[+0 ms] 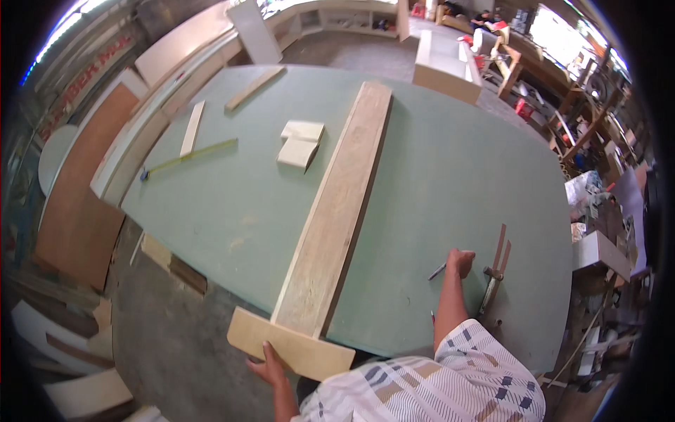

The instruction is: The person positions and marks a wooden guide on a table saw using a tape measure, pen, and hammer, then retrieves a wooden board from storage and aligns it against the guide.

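Your left hand (266, 366) grips the near edge of the T-square's crosspiece (290, 346), keeping it snug to the green tabletop (450, 169) edge so its long board (337, 204) runs straight; your right hand (460, 261) is closed around a pencil (438, 271), tip on the tabletop.

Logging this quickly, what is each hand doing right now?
Left hand: grip on the near edge of the wooden T-square.
Right hand: closed on a pencil, resting on the green board.
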Demonstrator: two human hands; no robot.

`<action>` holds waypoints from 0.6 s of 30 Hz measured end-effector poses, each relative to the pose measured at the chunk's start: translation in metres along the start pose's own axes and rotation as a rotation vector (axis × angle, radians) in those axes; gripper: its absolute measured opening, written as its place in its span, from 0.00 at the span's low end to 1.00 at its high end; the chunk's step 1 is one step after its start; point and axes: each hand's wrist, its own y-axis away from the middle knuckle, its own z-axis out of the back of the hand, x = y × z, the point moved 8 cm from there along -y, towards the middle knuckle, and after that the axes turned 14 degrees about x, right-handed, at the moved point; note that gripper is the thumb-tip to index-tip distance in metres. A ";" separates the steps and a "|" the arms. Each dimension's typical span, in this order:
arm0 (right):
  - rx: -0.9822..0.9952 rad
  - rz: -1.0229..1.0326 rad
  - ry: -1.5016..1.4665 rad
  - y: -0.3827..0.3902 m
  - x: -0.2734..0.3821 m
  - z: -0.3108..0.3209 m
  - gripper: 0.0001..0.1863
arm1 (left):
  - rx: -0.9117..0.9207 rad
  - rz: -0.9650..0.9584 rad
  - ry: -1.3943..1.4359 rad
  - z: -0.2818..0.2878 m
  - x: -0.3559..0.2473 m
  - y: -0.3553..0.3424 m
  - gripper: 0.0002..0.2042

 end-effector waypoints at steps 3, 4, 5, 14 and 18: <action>-0.086 0.213 0.017 0.020 0.010 0.002 0.22 | -0.179 -0.445 -0.645 -0.016 -0.098 0.037 0.40; -0.056 0.241 0.043 0.029 0.013 -0.001 0.22 | 0.007 -0.408 -0.877 -0.036 -0.081 0.022 0.40; -0.067 0.356 0.041 0.036 0.019 -0.001 0.22 | 0.150 -0.522 -0.841 -0.062 -0.086 0.019 0.41; -0.038 0.698 -0.228 -0.007 -0.015 0.025 0.17 | 0.395 -0.598 -1.190 -0.201 -0.106 0.018 0.44; -0.186 0.684 -0.096 -0.020 -0.037 0.074 0.15 | 0.424 -0.725 -1.113 -0.228 -0.123 0.024 0.42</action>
